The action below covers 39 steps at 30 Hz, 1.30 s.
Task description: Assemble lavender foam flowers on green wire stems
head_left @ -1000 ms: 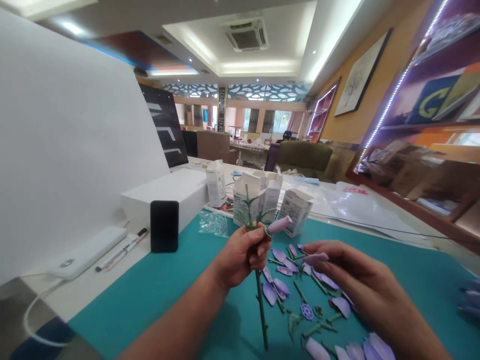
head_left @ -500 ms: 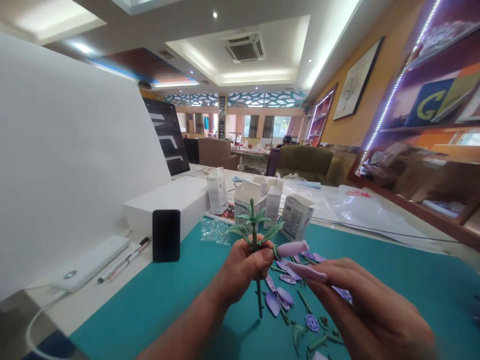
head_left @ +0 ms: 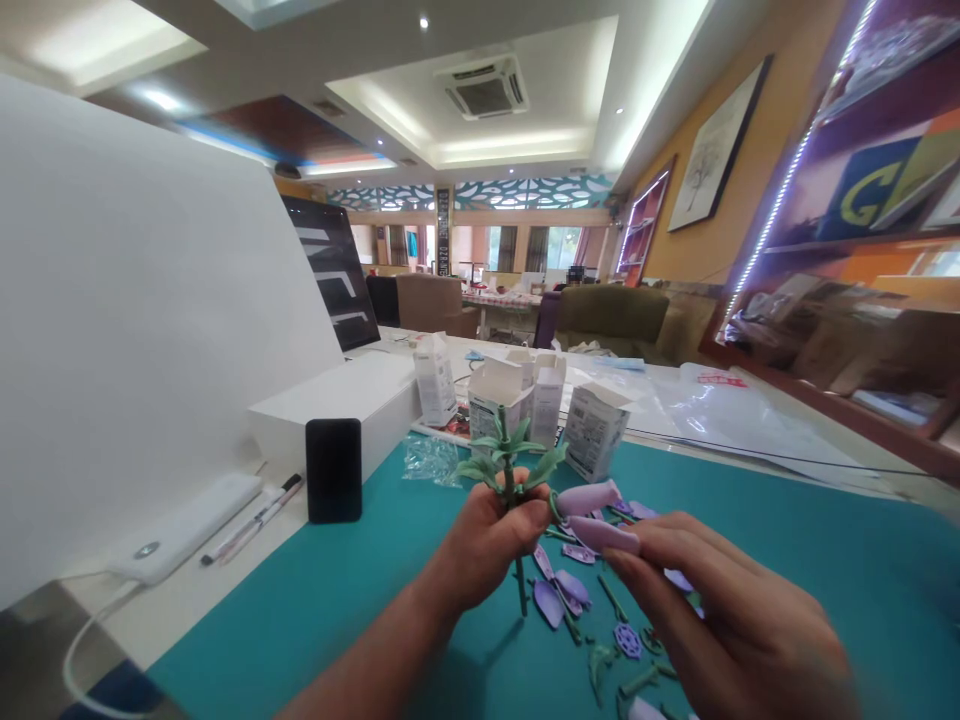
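Note:
My left hand (head_left: pixel 504 535) is closed around a green plastic flower stem (head_left: pixel 508 465) that stands upright, its leaves spreading above my fingers. A pale purple petal (head_left: pixel 589 497) sticks out to the right from a green ring beside my left thumb. Between the thumb and fingertips of my right hand (head_left: pixel 720 600) is a second purple petal (head_left: pixel 600 535). Its tip comes close to the green ring; whether they touch, I cannot tell. Below, loose purple petals (head_left: pixel 549 603), a purple wheel-shaped piece (head_left: pixel 628 641) and short green stem pieces (head_left: pixel 613 598) lie scattered.
The parts lie on a teal mat (head_left: pixel 360 610). Several small white boxes (head_left: pixel 595 432) stand at its back edge near crumpled clear plastic (head_left: pixel 431 462). Toward the left are a black phone-like slab (head_left: pixel 334 470), pens (head_left: pixel 251 522) and a white power bank-like device (head_left: pixel 187 525).
My right hand has moved slightly left, bringing its petal closer to the ring by my left thumb. The petal has turned so its broader side shows. My left hand keeps holding the stem.

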Available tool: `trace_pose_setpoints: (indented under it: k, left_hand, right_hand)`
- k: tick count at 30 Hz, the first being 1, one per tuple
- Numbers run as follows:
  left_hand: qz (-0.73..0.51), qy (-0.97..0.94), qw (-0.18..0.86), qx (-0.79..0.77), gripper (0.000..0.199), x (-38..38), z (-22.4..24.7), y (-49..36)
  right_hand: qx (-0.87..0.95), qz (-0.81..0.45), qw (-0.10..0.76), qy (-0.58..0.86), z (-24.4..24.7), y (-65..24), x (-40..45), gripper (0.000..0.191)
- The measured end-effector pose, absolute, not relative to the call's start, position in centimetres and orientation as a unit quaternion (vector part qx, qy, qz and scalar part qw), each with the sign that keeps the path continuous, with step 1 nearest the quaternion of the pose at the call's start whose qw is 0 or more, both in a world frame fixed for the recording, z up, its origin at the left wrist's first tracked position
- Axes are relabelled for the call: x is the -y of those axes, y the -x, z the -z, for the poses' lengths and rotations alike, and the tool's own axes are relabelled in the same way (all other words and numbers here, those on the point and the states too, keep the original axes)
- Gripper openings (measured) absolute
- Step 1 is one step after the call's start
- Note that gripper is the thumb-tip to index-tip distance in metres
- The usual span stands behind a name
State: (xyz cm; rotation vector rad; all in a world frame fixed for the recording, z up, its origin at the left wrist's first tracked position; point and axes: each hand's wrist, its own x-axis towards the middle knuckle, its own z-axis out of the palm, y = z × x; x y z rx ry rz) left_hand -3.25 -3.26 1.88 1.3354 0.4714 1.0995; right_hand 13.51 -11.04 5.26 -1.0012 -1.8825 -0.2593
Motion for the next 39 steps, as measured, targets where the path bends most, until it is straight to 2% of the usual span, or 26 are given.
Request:
trace_pose_setpoints:
  k: [17,21,29,35,39]
  left_hand:
    - [-0.446,-0.708,0.494,-0.238,0.031,3.6,-2.1,3.8]
    - [-0.445,-0.707,0.479,-0.269,0.033,3.4,-1.5,3.9]
    - [-0.464,-0.702,0.482,-0.244,0.029,3.8,-2.0,3.9]
    - [-0.49,-0.647,0.545,-0.212,0.03,3.4,-2.1,3.8]
    - [-0.478,-0.661,0.543,-0.2,0.033,3.5,-2.2,3.8]
  right_hand:
    - [0.78,0.133,0.476,0.384,-5.2,-13.7,10.6,0.012]
    - [0.777,0.152,0.482,0.374,-5.6,-13.5,10.7,0.017]
    - [0.776,0.174,0.47,0.383,-4.1,-13.0,9.3,0.027]
    - [0.758,0.081,0.506,0.404,-4.2,-13.6,9.5,0.015]
    - [0.754,0.063,0.516,0.402,-4.5,-13.7,10.1,0.011]
